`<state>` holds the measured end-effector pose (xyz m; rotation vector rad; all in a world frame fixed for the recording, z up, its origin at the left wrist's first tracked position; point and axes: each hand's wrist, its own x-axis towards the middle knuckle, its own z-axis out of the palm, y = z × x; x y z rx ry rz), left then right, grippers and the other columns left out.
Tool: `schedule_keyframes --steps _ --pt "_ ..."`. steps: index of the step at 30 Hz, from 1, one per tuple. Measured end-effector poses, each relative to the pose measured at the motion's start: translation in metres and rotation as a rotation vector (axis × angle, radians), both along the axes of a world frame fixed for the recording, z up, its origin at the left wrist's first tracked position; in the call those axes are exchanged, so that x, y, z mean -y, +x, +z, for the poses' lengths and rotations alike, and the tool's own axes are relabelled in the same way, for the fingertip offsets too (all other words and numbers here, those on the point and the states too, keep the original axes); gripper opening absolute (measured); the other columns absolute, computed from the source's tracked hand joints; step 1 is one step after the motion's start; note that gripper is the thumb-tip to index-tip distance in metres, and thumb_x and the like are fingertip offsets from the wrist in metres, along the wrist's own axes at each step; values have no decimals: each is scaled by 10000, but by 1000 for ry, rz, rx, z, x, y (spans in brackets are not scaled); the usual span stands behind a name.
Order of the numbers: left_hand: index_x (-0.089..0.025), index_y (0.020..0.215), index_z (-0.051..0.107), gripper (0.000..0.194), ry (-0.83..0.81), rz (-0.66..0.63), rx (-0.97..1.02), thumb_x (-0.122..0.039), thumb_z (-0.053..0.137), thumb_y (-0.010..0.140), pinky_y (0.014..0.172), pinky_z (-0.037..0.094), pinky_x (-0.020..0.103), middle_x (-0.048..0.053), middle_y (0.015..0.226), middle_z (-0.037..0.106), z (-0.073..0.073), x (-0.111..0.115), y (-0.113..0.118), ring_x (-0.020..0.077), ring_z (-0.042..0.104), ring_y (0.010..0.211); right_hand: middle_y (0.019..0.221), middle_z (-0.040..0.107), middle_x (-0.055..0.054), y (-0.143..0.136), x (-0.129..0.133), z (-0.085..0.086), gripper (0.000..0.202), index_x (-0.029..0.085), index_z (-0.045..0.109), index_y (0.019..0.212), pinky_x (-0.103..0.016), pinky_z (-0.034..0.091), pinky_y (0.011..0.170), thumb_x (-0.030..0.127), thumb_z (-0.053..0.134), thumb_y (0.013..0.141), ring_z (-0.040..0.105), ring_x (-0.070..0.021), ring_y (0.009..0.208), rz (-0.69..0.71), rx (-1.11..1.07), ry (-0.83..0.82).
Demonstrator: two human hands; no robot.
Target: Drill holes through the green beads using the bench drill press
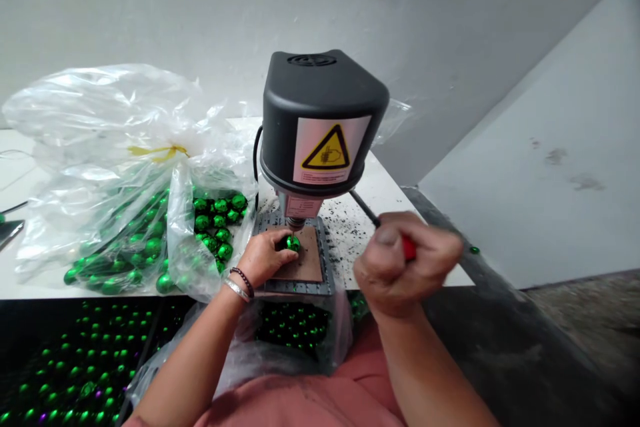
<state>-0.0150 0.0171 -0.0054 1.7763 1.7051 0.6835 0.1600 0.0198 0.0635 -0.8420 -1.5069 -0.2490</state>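
Note:
Under the chuck of a black bench drill press (320, 100), my left hand (263, 257) pinches a shiny green ball (292, 244) against a brown board (307, 265). The drill bit comes down at the top of this ball; whether it has entered the ball I cannot make out. On the right, my right hand (403, 260) is wrapped around the red grip (409, 248) of the drill press's lever (365, 207). The board lies on the machine's grey metal base (325, 260).
A clear plastic bag (100, 120) tied with yellow ribbon (159, 152) and many green balls (223, 235) lie left on the white table (445, 273). Dark shavings are scattered around the base. More green balls (295, 323) sit below the table edge. A wall rises behind.

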Motion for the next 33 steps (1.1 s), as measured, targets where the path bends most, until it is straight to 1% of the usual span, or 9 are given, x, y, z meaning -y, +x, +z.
schedule_keyframes --steps 2,7,9,11,17,23,26,29,33 --pt "-205 1023 676 340 21 15 -4 -314 621 705 783 483 307 44 949 702 0 1 2 222 634 847 655 462 25 -1 -11 27 34 187 468 766 -214 324 530 202 472 797 413 -63 574 -192 -8 62" --pt "-153 918 680 282 -4 -10 -2 -345 599 728 658 477 286 53 793 672 12 20 -3 188 600 707 615 441 48 -7 -33 78 224 171 442 709 -216 303 564 351 413 838 375 -45 554 -145 -53 -281" --pt "-155 993 671 394 -6 -161 45 -405 657 689 684 482 283 71 904 678 19 28 -12 192 606 752 605 431 55 -8 -35 82 216 172 441 703 -215 292 558 347 425 827 366 -42 546 -140 -76 -301" --pt "-172 1102 634 498 48 -174 90 -446 664 687 745 487 286 84 1040 661 23 30 -24 194 610 823 582 401 60 -9 -34 79 205 175 433 695 -214 281 547 335 428 823 358 -42 535 -139 -103 -287" --pt "-84 1156 588 392 187 464 -346 -260 453 832 998 376 388 186 1159 593 11 2 -65 277 512 1135 614 421 51 -8 -34 74 216 157 457 708 -212 299 557 342 429 817 373 -31 553 -129 -110 -267" --pt "-71 1298 434 514 -35 494 -611 -129 411 788 943 384 495 275 1351 393 -8 -16 -67 375 475 1176 596 412 56 -8 -34 72 230 148 471 723 -195 313 531 348 425 827 361 -24 531 -99 -104 -215" --pt "-81 1261 454 501 -117 523 -533 -112 416 763 878 435 482 285 1397 301 -11 -21 -65 371 565 1071 627 440 51 -9 -33 70 212 155 467 729 -192 340 537 336 429 832 384 -26 543 -79 -112 -189" --pt "-84 1198 494 495 -63 559 -364 -142 509 707 902 433 461 272 1340 368 -7 -24 -70 360 551 1094 657 469 45 -9 -32 69 203 158 463 733 -190 357 539 333 431 831 399 -28 551 -66 -124 -178" --pt "-153 1163 489 466 92 648 286 -205 528 701 772 497 357 111 1033 575 7 -14 -72 232 602 927 636 458 50 -9 -31 68 183 157 462 743 -186 369 537 320 447 825 392 -28 539 -49 -140 -176"
